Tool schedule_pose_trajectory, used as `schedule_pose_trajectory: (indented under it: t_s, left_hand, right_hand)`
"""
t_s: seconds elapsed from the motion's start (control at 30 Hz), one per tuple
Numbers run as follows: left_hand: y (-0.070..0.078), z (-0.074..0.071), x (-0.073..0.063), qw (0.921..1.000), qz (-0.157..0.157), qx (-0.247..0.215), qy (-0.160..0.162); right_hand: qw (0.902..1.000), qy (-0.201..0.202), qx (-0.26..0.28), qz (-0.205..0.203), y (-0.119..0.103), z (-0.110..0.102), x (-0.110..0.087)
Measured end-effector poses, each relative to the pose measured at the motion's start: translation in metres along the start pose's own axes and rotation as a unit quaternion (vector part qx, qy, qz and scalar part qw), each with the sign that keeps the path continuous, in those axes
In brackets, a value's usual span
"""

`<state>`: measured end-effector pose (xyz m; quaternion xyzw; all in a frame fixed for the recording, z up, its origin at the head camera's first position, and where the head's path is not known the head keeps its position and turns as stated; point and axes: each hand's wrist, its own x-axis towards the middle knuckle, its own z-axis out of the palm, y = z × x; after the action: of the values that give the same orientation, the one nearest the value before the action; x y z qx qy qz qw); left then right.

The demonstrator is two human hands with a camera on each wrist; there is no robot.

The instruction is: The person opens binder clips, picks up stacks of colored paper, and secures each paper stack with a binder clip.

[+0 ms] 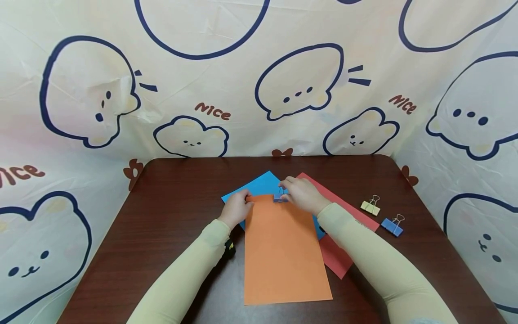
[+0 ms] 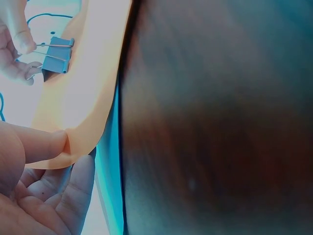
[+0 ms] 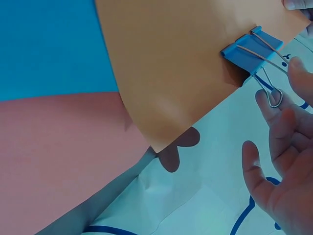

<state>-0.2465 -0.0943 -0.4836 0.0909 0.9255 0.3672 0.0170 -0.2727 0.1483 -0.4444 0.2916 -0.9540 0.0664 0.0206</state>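
Observation:
An orange sheet of paper (image 1: 285,256) is held with its far edge raised. On that edge sits a blue binder clip (image 3: 254,51), its body over the paper and its wire handles pointing outward. My right hand (image 1: 304,195) pinches the clip's handles between thumb and fingers. At the sheet's far left corner, my left hand (image 1: 235,209) pinches the paper, thumb on top and fingers beneath, as the left wrist view shows. Partly under the orange sheet lie a blue sheet (image 1: 259,183) and a red sheet (image 1: 339,260).
Toward the right side of the dark wooden table (image 1: 174,193) lie a yellow binder clip (image 1: 370,208) and another blue binder clip (image 1: 392,227). A printed cloth (image 1: 243,90) with cartoon outlines hangs behind the table and at both sides.

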Motion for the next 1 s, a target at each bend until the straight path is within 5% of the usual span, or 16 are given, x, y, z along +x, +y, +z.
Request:
schedule_pose_trajectory:
  t_s: [0.37, 1.0]
  left_hand:
    - [0.0003, 0.0007, 0.0009, 1.0000, -0.001, 0.000, 0.000]
    - [0.0009, 0.0001, -0.0007, 1.0000, 0.004, -0.009, -0.001]
  right_hand:
    - [0.9999, -0.013, 0.002, 0.000, 0.0027, 0.0017, -0.0013]
    - [0.9935, -0.033, 0.100, 0.043, 0.0036, 0.0024, -0.0051]
